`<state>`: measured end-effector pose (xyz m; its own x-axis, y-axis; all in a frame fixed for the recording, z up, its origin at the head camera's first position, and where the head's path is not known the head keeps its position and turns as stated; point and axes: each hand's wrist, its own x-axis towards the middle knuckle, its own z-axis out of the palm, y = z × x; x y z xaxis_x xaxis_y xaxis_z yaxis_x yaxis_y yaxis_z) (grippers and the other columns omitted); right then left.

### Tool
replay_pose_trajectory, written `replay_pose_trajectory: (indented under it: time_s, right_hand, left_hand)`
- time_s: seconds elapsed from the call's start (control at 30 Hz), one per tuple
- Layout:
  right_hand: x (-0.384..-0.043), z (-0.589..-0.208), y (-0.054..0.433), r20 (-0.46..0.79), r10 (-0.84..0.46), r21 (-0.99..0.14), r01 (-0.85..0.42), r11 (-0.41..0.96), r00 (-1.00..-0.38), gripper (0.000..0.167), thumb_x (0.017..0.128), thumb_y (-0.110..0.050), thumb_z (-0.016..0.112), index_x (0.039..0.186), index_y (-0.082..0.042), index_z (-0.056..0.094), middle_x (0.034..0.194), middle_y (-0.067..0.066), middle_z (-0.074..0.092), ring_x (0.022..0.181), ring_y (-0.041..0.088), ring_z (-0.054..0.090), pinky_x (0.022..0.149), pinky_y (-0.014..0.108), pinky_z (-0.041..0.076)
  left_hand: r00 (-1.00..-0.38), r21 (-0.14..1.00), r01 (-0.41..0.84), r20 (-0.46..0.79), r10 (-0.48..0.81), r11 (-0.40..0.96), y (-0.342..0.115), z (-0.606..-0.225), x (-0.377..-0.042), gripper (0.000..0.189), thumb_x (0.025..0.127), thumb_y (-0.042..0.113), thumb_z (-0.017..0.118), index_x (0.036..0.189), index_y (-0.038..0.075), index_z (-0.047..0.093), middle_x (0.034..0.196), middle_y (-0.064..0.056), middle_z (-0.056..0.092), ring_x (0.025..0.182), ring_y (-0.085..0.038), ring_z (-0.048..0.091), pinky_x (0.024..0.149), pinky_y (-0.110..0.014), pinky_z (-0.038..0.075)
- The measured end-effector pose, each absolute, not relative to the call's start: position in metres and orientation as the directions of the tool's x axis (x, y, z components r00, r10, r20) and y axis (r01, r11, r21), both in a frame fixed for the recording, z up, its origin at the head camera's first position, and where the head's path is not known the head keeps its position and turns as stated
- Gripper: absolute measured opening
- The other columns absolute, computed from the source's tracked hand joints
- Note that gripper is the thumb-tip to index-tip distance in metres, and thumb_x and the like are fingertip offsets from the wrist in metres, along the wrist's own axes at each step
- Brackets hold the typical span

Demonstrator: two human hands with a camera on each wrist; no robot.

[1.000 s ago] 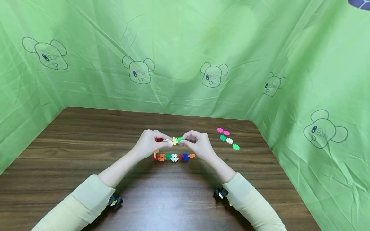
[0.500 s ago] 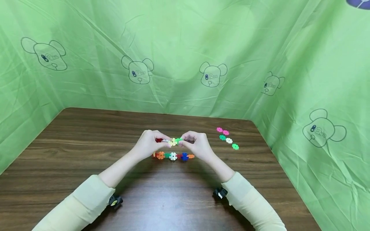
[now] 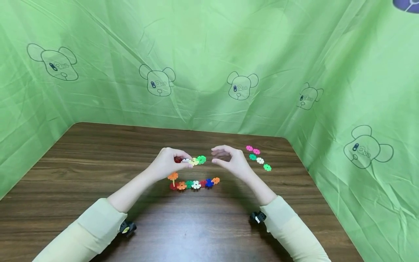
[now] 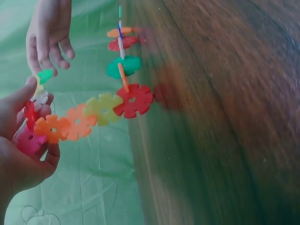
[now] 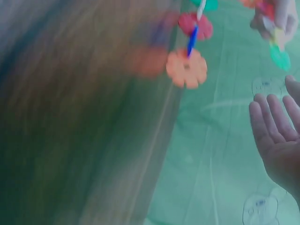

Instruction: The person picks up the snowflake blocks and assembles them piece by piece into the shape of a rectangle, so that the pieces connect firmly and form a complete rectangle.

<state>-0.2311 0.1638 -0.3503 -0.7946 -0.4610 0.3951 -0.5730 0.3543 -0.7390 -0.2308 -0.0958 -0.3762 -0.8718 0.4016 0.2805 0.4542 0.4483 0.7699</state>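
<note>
A chain of interlocking plastic snowflake discs [image 4: 78, 122] bends round from my left hand [image 3: 165, 163], whose fingers and thumb pinch it. Its far end has a pale yellow disc [image 3: 195, 161] and a bright green disc [image 3: 201, 159] sticking out to the right. The near stretch, with a white disc [image 3: 196, 185], a blue disc [image 3: 209, 183] and an orange end disc [image 5: 186, 68], runs left to right close to the tabletop. To the right of the green disc, apart from it, my right hand [image 3: 232, 160] holds nothing, its fingers loosely spread. My left fingers hide part of the chain.
On the wooden table [image 3: 183, 225], right of my right hand, lie loose discs: two pink discs [image 3: 256, 151], a teal disc [image 3: 252, 157], a white disc [image 3: 260, 160] and a green disc [image 3: 267, 167]. A green curtain [image 3: 196, 47] stands behind and along the sides.
My right hand has let go of the bright green disc and drawn away to the right. The chain has tilted, its near row lower in view, while my left hand keeps its pinch.
</note>
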Motion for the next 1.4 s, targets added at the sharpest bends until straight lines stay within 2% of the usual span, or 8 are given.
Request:
replay_pose_trajectory:
  time_s: [0.13, 0.3, 0.47, 0.57, 0.73, 0.87, 1.07, 1.4]
  right_hand:
    - [-0.241, -0.352, 0.186, 0.384, -0.446, -0.711, -0.567, 0.415, -0.808, 0.033, 0.083, -0.008, 0.072, 0.114, -0.006, 0.063, 0.104, 0.012, 0.069, 0.095, 0.031, 0.066, 0.087, 0.045, 0.050]
    - [-0.260, -0.363, 0.221, 0.392, -0.410, -0.671, -0.561, 0.485, -0.824, 0.038, 0.082, -0.020, 0.074, 0.117, -0.013, 0.063, 0.110, 0.004, 0.068, 0.097, 0.024, 0.066, 0.089, 0.043, 0.049]
    - [-0.271, -0.367, 0.255, 0.361, -0.395, -0.602, -0.534, 0.594, -0.845, 0.044, 0.081, -0.025, 0.075, 0.122, -0.014, 0.062, 0.116, 0.003, 0.066, 0.100, 0.018, 0.063, 0.087, 0.042, 0.049]
    - [-0.278, -0.371, 0.274, 0.342, -0.405, -0.545, -0.530, 0.649, -0.848, 0.044, 0.081, -0.023, 0.076, 0.122, -0.014, 0.063, 0.113, 0.002, 0.066, 0.098, 0.016, 0.060, 0.083, 0.038, 0.051]
    - [-0.291, -0.384, 0.307, 0.296, -0.416, -0.480, -0.511, 0.714, -0.860, 0.046, 0.081, -0.021, 0.076, 0.124, -0.011, 0.061, 0.118, 0.009, 0.064, 0.104, 0.024, 0.061, 0.086, 0.040, 0.050]
    - [-0.302, -0.396, 0.329, 0.251, -0.399, -0.487, -0.471, 0.735, -0.882, 0.045, 0.081, -0.020, 0.075, 0.123, -0.010, 0.061, 0.122, 0.014, 0.061, 0.110, 0.030, 0.059, 0.090, 0.047, 0.048]
    - [-0.313, -0.411, 0.349, 0.181, -0.377, -0.508, -0.415, 0.755, -0.908, 0.043, 0.082, -0.015, 0.074, 0.122, -0.005, 0.061, 0.122, 0.016, 0.061, 0.117, 0.037, 0.053, 0.096, 0.055, 0.041]
    - [-0.326, -0.432, 0.367, 0.052, -0.379, -0.475, -0.356, 0.805, -0.924, 0.038, 0.084, -0.014, 0.072, 0.119, -0.001, 0.063, 0.117, 0.020, 0.063, 0.112, 0.037, 0.056, 0.094, 0.052, 0.043]
  left_hand:
    - [-0.872, 0.777, 0.444, 0.258, 0.417, 0.447, -0.099, -0.376, -0.229, 0.014, 0.077, 0.025, 0.079, 0.090, 0.024, 0.073, 0.065, 0.006, 0.059, 0.055, -0.009, 0.039, 0.049, -0.021, 0.034]
    - [-0.866, 0.778, 0.445, 0.249, 0.433, 0.443, -0.103, -0.376, -0.229, 0.018, 0.078, 0.029, 0.078, 0.095, 0.025, 0.073, 0.066, 0.005, 0.057, 0.056, -0.011, 0.043, 0.049, -0.022, 0.037]
    - [-0.864, 0.778, 0.444, 0.241, 0.441, 0.445, -0.106, -0.376, -0.230, 0.020, 0.079, 0.028, 0.077, 0.097, 0.026, 0.072, 0.071, 0.005, 0.060, 0.060, -0.016, 0.047, 0.051, -0.023, 0.040]
    - [-0.867, 0.782, 0.435, 0.231, 0.442, 0.446, -0.108, -0.375, -0.229, 0.022, 0.079, 0.025, 0.077, 0.100, 0.024, 0.072, 0.074, 0.005, 0.063, 0.062, -0.019, 0.049, 0.052, -0.023, 0.042]
    - [-0.866, 0.771, 0.437, 0.224, 0.446, 0.462, -0.109, -0.375, -0.230, 0.029, 0.080, 0.027, 0.076, 0.107, 0.020, 0.071, 0.075, 0.005, 0.063, 0.062, -0.017, 0.048, 0.052, -0.022, 0.041]
    - [-0.868, 0.765, 0.439, 0.224, 0.444, 0.472, -0.109, -0.376, -0.231, 0.032, 0.081, 0.026, 0.076, 0.111, 0.018, 0.070, 0.074, 0.004, 0.062, 0.063, -0.015, 0.046, 0.053, -0.022, 0.040]
    - [-0.864, 0.762, 0.448, 0.235, 0.444, 0.468, -0.110, -0.377, -0.231, 0.030, 0.080, 0.027, 0.077, 0.108, 0.021, 0.070, 0.071, 0.004, 0.057, 0.062, -0.015, 0.045, 0.053, -0.022, 0.039]
    - [-0.851, 0.767, 0.458, 0.232, 0.472, 0.449, -0.109, -0.377, -0.232, 0.026, 0.079, 0.028, 0.077, 0.104, 0.026, 0.069, 0.077, 0.002, 0.060, 0.057, -0.011, 0.043, 0.050, -0.022, 0.039]
